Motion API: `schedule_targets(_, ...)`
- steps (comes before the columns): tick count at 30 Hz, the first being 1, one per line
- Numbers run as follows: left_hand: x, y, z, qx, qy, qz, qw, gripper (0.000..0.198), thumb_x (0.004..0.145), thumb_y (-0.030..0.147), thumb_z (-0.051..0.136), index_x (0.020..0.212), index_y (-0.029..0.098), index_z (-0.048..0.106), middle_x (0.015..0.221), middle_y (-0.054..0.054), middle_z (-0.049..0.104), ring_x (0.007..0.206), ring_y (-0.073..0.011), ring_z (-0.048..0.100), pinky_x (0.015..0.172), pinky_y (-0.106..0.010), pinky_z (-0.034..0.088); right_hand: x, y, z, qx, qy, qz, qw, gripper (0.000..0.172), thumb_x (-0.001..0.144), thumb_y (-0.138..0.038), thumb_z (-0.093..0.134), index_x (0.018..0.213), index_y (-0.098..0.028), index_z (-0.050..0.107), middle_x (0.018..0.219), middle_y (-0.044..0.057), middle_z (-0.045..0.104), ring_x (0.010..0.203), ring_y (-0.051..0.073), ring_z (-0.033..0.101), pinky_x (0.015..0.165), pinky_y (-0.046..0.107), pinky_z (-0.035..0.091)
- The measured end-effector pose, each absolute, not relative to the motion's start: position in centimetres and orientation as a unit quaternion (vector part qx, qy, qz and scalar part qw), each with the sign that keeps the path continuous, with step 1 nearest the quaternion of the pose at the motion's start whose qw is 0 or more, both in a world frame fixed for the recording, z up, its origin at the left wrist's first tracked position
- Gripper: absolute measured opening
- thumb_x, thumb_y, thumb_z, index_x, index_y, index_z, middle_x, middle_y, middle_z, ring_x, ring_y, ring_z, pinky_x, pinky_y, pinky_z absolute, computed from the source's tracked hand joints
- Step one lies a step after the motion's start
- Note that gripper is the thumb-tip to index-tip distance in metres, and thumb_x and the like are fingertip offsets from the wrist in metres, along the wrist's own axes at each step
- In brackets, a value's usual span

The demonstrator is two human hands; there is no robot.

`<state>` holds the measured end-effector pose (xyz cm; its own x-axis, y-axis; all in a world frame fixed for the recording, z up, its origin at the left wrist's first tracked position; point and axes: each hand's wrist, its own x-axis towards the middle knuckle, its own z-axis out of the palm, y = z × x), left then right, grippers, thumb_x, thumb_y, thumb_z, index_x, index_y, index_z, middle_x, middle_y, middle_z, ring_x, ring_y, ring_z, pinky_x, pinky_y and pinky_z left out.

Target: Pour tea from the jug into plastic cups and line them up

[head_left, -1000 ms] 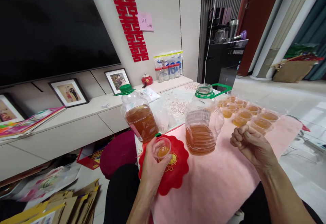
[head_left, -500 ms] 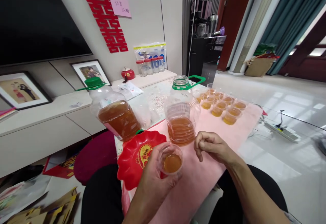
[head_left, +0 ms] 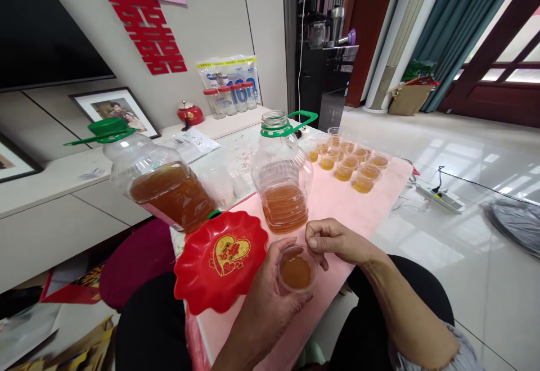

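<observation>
My left hand (head_left: 270,292) is wrapped around a clear plastic cup (head_left: 297,272) part-filled with amber liquid, low over the pink table cover. Close by the cup's right rim is my right hand (head_left: 341,240), its thumb and fingers curled together; whatever they may pinch is hidden. A lower fingertip of that hand lies against or just behind the cup's side. Beyond the hands stands a large clear jug (head_left: 284,208) without a cap, with a green handle ring and amber liquid in its lower part. Left of the cup lies a red scalloped plate (head_left: 198,270) with a gold heart print.
A second jug (head_left: 169,191) with a green cap leans at the left. Several filled cups (head_left: 346,167) stand in a group at the far right of the pink cover (head_left: 379,202). Glass jars (head_left: 228,101) line the back cabinet; a power strip (head_left: 441,198) lies on the floor.
The right hand has come left to the cup's rim. The left hand still holds the cup, now slightly further right in view. The camera has turned a little, shifting the surroundings left.
</observation>
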<state>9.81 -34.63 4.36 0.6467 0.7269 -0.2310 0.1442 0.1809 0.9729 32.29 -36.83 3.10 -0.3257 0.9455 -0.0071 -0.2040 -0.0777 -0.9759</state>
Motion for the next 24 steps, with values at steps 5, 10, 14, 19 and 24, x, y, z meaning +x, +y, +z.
schedule_targets(5, 10.4, -34.7, 4.4, 0.599, 0.33, 0.218, 0.696, 0.068, 0.074, 0.022, 0.079, 0.137, 0.027, 0.051, 0.145, -0.003, 0.06, 0.141, -0.0197, 0.055, 0.112, -0.029, 0.053, 32.6, -37.1, 2.9, -0.363, -0.485, 0.65, 0.458, 0.025, 0.095, -0.037, 0.075, 0.084, -0.017, 0.065, 0.07, -0.008, 0.063, 0.054, 0.007, 0.057, 0.051, 0.022, 0.05)
schedule_targets(10, 10.7, -34.6, 3.8, 0.593, 0.33, 0.218, 0.701, 0.074, 0.075, 0.026, 0.082, 0.141, 0.026, 0.05, 0.147, -0.008, 0.058, 0.138, -0.0249, 0.057, 0.116, -0.036, 0.052, 32.6, -37.1, 2.2, -0.366, -0.466, 0.662, 0.46, 0.024, 0.096, -0.036, 0.074, 0.084, -0.017, 0.065, 0.069, -0.008, 0.063, 0.051, 0.006, 0.056, 0.049, 0.021, 0.049)
schedule_targets(14, 10.9, -34.6, 3.4, 0.6, 0.316, 0.227, 0.699, 0.074, 0.076, 0.027, 0.084, 0.142, 0.025, 0.05, 0.149, -0.011, 0.057, 0.139, -0.0283, 0.056, 0.119, -0.042, 0.05, 32.8, -37.0, 1.8, -0.371, -0.459, 0.664, 0.46, 0.024, 0.096, -0.036, 0.074, 0.084, -0.017, 0.065, 0.068, -0.009, 0.063, 0.05, 0.006, 0.055, 0.048, 0.021, 0.049)
schedule_targets(19, 11.2, -34.5, 3.0, 0.587, 0.329, 0.204, 0.711, 0.081, 0.074, 0.031, 0.085, 0.144, 0.029, 0.045, 0.155, -0.007, 0.051, 0.145, -0.0251, 0.051, 0.126, -0.044, 0.045, 33.4, -37.2, 1.7, -0.378, -0.456, 0.658, 0.464, 0.027, 0.098, -0.039, 0.072, 0.083, -0.017, 0.065, 0.068, -0.008, 0.064, 0.05, 0.006, 0.056, 0.048, 0.021, 0.049)
schedule_targets(24, 11.4, -34.0, 1.8, 0.567, 0.317, 0.203, 0.733, 0.1, 0.069, 0.036, 0.087, 0.152, 0.029, 0.031, 0.165, -0.011, 0.039, 0.155, -0.0253, 0.039, 0.134, -0.047, 0.033, 35.4, -37.8, 1.5, -0.392, -0.451, 0.641, 0.482, 0.026, 0.098, -0.038, 0.072, 0.085, -0.017, 0.065, 0.069, -0.008, 0.064, 0.05, 0.006, 0.055, 0.048, 0.021, 0.049)
